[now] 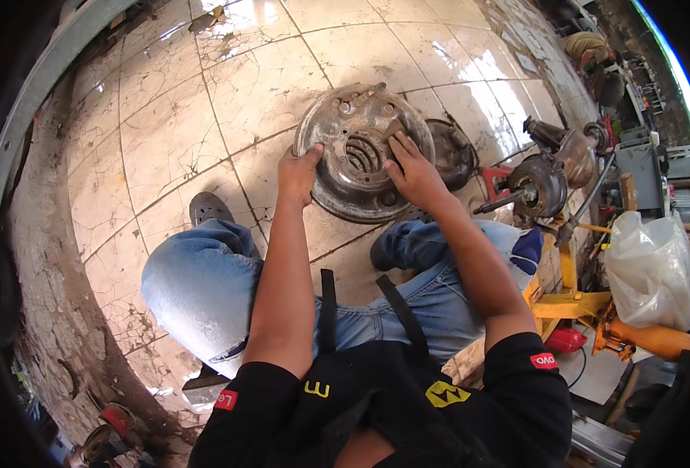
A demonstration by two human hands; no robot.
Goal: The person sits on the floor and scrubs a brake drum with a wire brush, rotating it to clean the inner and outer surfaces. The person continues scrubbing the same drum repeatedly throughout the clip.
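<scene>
A round, dirty metal brake backing plate (337, 187) is tilted up in front of my knees. Through its central hole the turns of a coil spring (363, 154) show. My left hand (298, 173) grips the plate's left rim, thumb on the face and fingers behind. On the right of the face, my right hand (414, 168) has its fingers close together, pressing a small brown piece (394, 129) that looks like sandpaper. How much of this piece lies under the fingers is hidden. Behind the plate's right side is a second dark round plate (452, 152).
To the right stands an axle assembly with a hub (537, 187), its shaft pointing toward me. Near it are a yellow metal stand (567, 304), an orange jack (641, 337) and a clear plastic bag (651, 269). Another person (587, 48) is at the far right. Cracked floor tiles (166, 125) spread ahead.
</scene>
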